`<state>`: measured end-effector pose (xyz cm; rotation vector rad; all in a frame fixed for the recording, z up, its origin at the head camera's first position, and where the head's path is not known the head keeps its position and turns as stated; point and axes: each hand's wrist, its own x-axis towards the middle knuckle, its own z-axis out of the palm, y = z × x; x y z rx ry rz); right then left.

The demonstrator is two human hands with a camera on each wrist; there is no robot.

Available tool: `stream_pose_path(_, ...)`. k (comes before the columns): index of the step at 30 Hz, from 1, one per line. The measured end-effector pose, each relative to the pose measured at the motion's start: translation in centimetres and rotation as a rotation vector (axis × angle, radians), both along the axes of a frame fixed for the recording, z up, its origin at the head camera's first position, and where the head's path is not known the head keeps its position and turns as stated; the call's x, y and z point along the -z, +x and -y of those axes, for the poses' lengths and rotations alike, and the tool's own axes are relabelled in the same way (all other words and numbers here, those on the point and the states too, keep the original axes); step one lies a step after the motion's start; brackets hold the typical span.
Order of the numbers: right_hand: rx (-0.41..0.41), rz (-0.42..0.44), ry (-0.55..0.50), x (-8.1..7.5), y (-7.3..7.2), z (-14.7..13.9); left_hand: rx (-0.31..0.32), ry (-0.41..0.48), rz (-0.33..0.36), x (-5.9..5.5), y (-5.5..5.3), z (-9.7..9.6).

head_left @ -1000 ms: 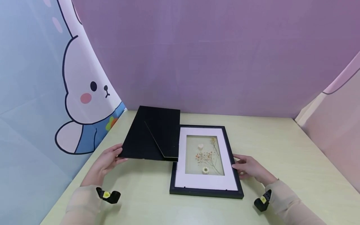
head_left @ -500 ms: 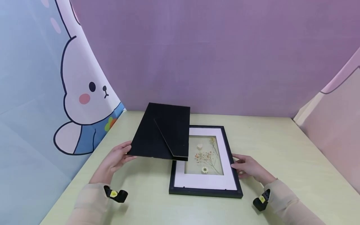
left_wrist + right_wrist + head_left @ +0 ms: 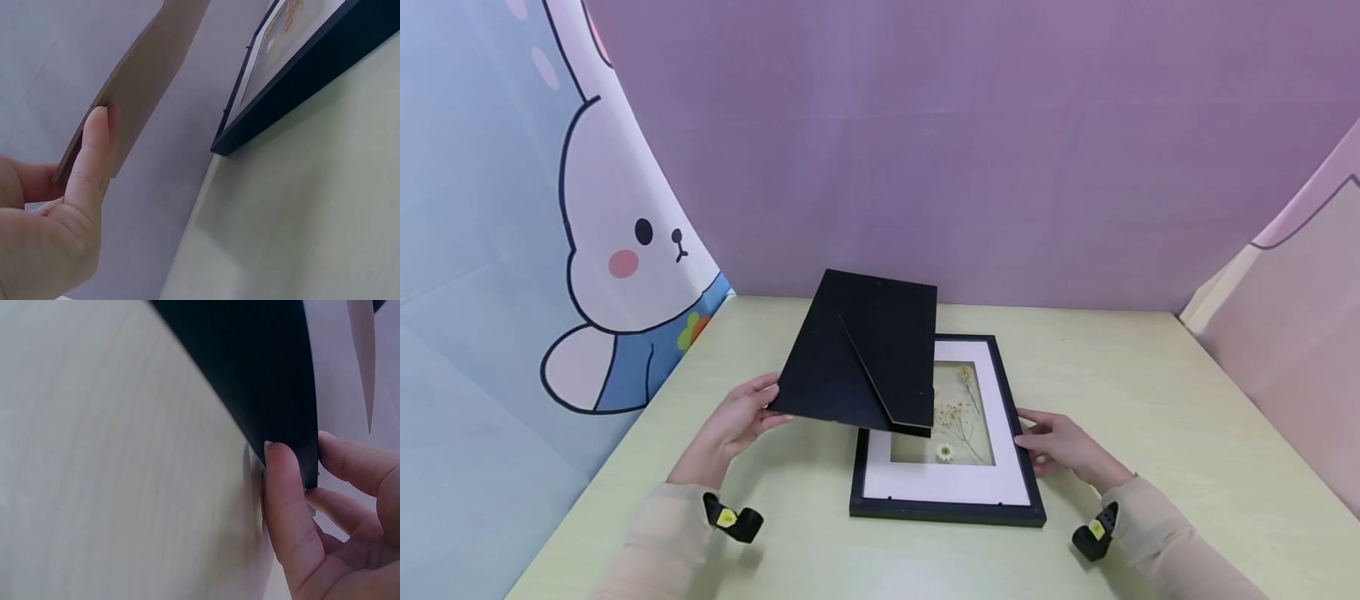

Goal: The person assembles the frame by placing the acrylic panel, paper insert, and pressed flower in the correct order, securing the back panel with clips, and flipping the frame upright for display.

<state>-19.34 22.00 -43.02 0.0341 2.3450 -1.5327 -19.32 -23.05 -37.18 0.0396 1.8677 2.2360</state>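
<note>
Over the left part of the picture frame (image 3: 947,512), as I look through the head view, a black board (image 3: 827,367) hangs aslant, hiding part of the dried flowers (image 3: 944,452) inside the pale border (image 3: 951,485). The frame lies flat on the table (image 3: 1157,392), and its long side runs away from the person; the board's long side points much the same way, though the two outlines don't line up, with the board sitting further left and further back. From the left hand (image 3: 736,427) the board reaches off to the right and away, so I count that hand as the nearer one to it. Its grip is narrow: thumb and fingers pinch the board's near left corner, and the left wrist view gives me a finger against the brown underside, with a gap to the frame's near end. Across on the far side, the right hand (image 3: 1067,446) holds the frame's right edge, and in the right wrist view I see thumb and fingertips close together on either side of that dark wall.
</note>
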Motion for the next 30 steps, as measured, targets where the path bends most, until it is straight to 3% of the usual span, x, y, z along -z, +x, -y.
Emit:
stream_pose_path(25,0.026,-0.009,0.002,0.3,0.1,-0.1,0.044,0.057,0.048,1.4,0.4,-5.5)
stream_pose_path(30,0.018,-0.075,-0.024,-0.1,0.1,-0.2,0.046,0.061,0.066,1.8,0.5,-6.4)
